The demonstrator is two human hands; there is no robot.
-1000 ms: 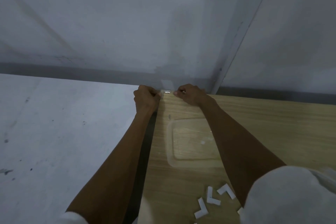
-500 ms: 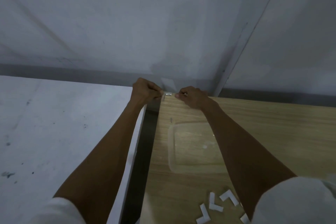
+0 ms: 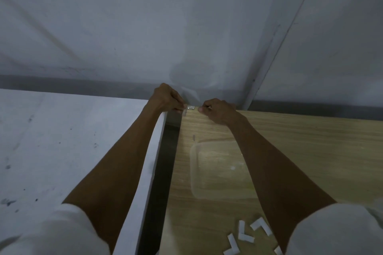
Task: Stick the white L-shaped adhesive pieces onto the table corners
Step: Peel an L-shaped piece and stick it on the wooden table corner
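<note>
On wooden table (image 3: 300,151), far corner at 12 o'clock is being fitted with white L-shaped piece (image 3: 189,108), pinched at its ends by left hand (image 3: 165,99) and right hand (image 3: 218,111); spare pieces (image 3: 246,234) lie unstuck at 5 o'clock.

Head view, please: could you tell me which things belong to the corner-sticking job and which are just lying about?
Job: corner piece, wooden table, left hand, right hand, spare L-shaped pieces.
Lying about: clear tray, white surface.

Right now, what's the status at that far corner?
Left hand and right hand pinch the white piece at the table corner. Nothing blocking. Spare pieces lie nearer.
</note>
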